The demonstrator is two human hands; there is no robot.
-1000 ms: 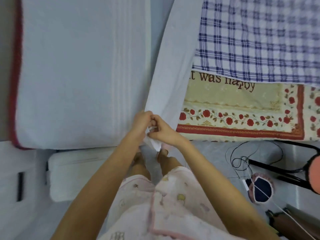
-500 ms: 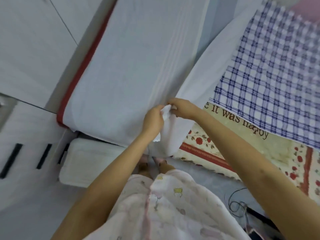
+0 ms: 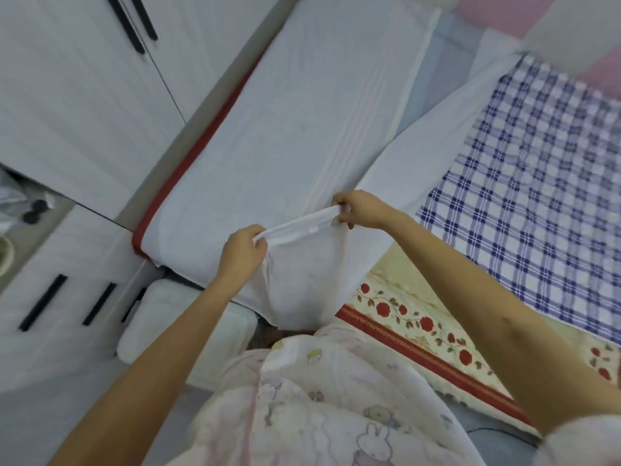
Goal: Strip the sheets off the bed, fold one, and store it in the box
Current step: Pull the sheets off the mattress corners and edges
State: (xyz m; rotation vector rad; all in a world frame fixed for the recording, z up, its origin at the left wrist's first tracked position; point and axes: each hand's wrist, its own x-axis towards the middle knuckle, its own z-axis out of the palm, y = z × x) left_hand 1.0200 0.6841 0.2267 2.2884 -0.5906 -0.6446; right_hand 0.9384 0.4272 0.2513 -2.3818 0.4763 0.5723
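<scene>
White sheet (image 3: 302, 280) hangs from both hands over the near edge of the bed (image 3: 148, 227), so I judge the folding has only begun. The checked sheet (image 3: 537, 196) lies on the bed at the right, not yet removed. Storing in the white box (image 3: 158, 331) at the near left is not yet done. The left hand (image 3: 242, 253) and right hand (image 3: 361, 210) each pinch the sheet's top edge, pulled tight between them, with both arms stretched forward.
</scene>
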